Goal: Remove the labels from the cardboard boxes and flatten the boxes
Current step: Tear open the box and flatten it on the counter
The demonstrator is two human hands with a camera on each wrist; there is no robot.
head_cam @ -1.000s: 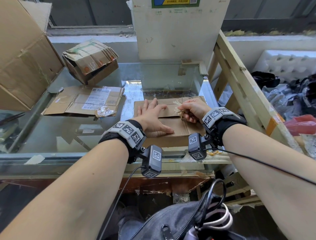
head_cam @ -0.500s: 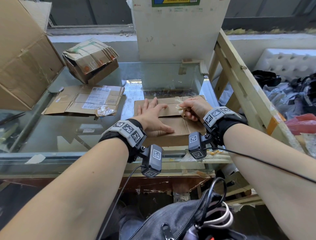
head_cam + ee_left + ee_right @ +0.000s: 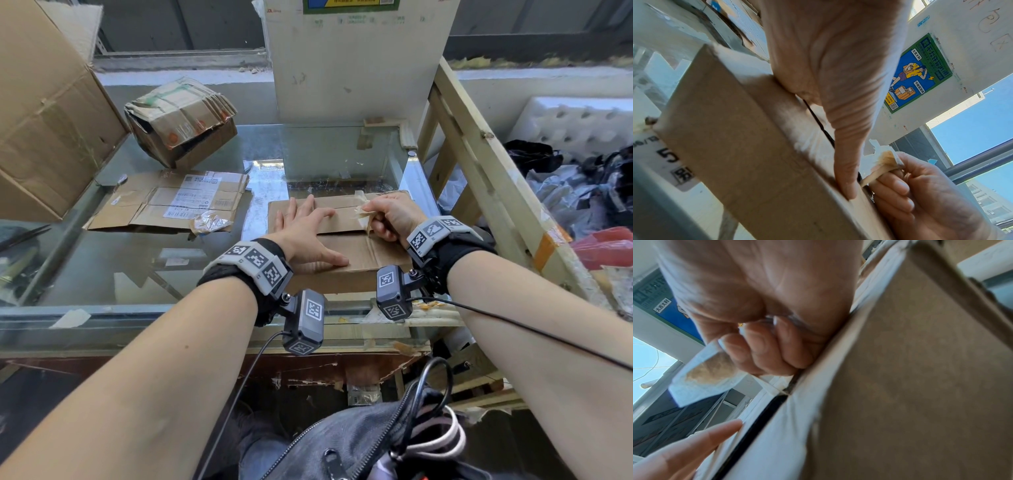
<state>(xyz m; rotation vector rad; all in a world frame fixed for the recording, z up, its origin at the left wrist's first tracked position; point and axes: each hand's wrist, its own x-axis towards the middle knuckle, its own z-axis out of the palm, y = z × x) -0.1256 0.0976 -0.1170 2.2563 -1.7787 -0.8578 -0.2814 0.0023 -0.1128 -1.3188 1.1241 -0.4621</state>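
- Small cardboard box (image 3: pixel 346 251) near the front right of the glass tabletop (image 3: pixel 102 270), flaps closed, a dark seam gap running between the two top flaps.
- Strip of tape (image 3: pixel 363 211) partly lifted off the top of this box near the seam, brown paper fibres stuck to its underside, one end apparently still on the cardboard.
- Right hand (image 3: pixel 394 219) at the right end of the seam, fingers curled, pinching the lifted tape between thumb and forefinger; knuckles resting against the box top.
- Left hand (image 3: pixel 305 236) flat on the box top, fingers straight and spread, thumb stretched along the near flap, pressing down, holding nothing.
- Just left of the box, a flattened cardboard box (image 3: pixel 168 205) lying on the glass, white shipping labels (image 3: pixel 198 198) still on its upper face, a crumpled wad of clear tape (image 3: pixel 209 222) at its near right corner.
- Behind that, a crushed box (image 3: pixel 181 120) tilted on the glass, wrapped in clear tape with green and orange marks.
- Large open carton (image 3: pixel 44 113) leaning at the far left edge.
- Pale upright panel (image 3: pixel 356 58) behind the tabletop, with a blue and green poster (image 3: pixel 918 73) on it.
- Wooden frame (image 3: pixel 479 164) slanting along the right side, dark bags and white foam beyond it.
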